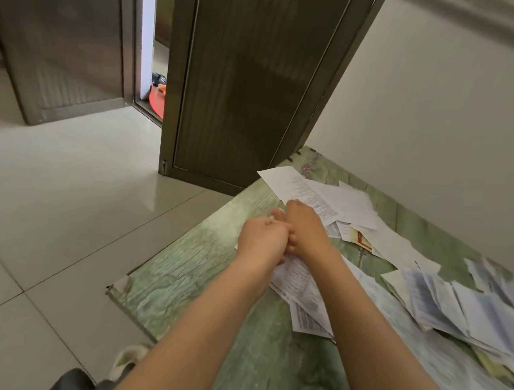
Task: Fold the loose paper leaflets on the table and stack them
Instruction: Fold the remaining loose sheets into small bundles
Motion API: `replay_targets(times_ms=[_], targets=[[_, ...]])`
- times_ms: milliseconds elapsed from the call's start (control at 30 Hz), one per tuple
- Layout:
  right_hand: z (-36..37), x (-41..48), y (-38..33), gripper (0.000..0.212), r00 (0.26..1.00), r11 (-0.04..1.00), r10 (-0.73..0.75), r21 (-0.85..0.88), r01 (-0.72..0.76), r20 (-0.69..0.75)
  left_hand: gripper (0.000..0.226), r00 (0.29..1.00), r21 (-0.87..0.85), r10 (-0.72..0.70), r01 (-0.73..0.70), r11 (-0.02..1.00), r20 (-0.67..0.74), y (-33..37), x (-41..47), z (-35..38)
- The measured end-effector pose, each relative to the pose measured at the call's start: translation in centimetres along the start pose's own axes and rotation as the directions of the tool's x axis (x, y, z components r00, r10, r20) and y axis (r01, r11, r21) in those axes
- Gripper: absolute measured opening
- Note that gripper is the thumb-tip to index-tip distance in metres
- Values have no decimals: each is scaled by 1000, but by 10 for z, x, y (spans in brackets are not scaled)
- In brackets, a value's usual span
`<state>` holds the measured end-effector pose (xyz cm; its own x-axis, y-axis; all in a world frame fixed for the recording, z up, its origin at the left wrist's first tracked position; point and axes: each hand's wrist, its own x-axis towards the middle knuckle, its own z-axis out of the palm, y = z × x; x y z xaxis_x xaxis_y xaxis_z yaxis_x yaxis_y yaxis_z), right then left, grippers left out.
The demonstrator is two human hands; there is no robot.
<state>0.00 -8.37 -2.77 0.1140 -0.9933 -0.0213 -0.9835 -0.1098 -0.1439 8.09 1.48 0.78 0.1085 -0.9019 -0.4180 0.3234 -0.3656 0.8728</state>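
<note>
My left hand (262, 239) and my right hand (306, 226) are pressed together over the far left part of the green table (187, 280). Both have curled fingers and grip a small white leaflet (271, 217). The hands hide most of it, and only slivers show at their edges. A printed leaflet (296, 280) lies flat under my wrists. Loose leaflets spread to the right: a large white printed sheet (309, 191) just beyond my right hand, and a blurred heap (451, 306) at the near right.
The table stands against a pale wall (430, 114) on the right, and its left edge drops to a tiled floor (73, 201). A dark door (248, 91) stands open behind the table's far corner. A slipper (128, 360) lies on the floor by the near edge.
</note>
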Motion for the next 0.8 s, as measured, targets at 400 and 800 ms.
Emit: replay_targets(times_ms=[400, 800], targets=[[-8, 12, 1, 22, 982, 951, -87, -308, 33, -165, 21, 1000, -5, 6, -6, 1000, 11, 0, 2, -2], [-60, -102, 11, 11, 950, 203, 303, 979, 10, -73, 32, 976, -35, 183, -180, 983, 117, 11, 4, -12]])
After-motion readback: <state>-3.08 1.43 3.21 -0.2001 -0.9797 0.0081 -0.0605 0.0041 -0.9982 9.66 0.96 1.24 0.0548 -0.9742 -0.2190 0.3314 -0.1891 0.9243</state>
